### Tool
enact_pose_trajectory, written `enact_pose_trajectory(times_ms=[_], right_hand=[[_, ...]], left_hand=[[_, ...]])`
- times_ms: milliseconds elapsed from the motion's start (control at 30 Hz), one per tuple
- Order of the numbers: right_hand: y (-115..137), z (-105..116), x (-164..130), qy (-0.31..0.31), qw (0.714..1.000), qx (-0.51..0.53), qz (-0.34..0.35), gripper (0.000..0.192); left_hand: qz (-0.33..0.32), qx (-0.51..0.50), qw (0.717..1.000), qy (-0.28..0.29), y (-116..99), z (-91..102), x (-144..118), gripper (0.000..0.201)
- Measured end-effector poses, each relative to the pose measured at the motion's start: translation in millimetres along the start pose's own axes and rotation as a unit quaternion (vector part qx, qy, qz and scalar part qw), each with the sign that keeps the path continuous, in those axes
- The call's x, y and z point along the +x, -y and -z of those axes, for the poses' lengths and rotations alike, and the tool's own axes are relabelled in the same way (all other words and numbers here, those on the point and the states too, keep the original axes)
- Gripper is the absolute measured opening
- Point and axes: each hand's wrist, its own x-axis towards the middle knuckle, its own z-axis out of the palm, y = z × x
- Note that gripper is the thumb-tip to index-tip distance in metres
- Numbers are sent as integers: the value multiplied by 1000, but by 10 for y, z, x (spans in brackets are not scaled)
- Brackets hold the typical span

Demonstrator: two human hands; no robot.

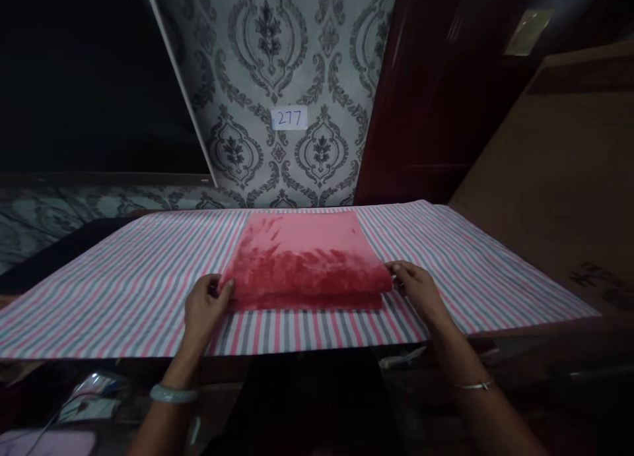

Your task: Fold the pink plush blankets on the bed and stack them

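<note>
A folded red-and-pink plush cloth (302, 264) lies across the middle of the striped tablecloth (148, 264). Its front fold is raised a little above a lower layer, and the nap looks darker red towards the front. My left hand (207, 304) grips the front left corner, thumb on top and fingers tucked behind or under the edge. At the front right corner, my right hand (413, 288) pinches the edge between thumb and fingers. Part of the fingers on both hands is hidden.
Patterned wallpaper with a paper label (289, 117) reading 277 rises behind the table. A dark screen (89, 80) hangs at the left. To the right stand a dark red panel (421, 99) and a large cardboard box (559, 179). Assorted items (92, 396) sit below the table edge.
</note>
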Motion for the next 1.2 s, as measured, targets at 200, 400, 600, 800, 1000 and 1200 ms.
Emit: enact_pose_trajectory(times_ms=[200, 400, 600, 800, 1000, 1200], right_hand=[[-16, 27, -33, 155, 988, 2, -24, 36], [70, 5, -29, 228, 974, 11, -1, 34], [57, -62, -3, 201, 979, 42, -2, 21], [-59, -17, -63, 124, 987, 96, -23, 16], [-172, -25, -96, 98, 986, 130, -47, 20], [-112, -25, -93, 118, 977, 161, -68, 24]], left_hand=[[-66, 63, 995, -38, 95, 80, -215, 35], [-105, 104, 989, -20, 116, -17, -225, 30], [-72, 48, 995, -51, 73, -108, -161, 22], [27, -40, 996, -73, 147, -40, -142, 25], [114, -69, 990, -46, 197, -8, -166, 29], [85, -115, 990, 20, 209, -12, -164, 37]])
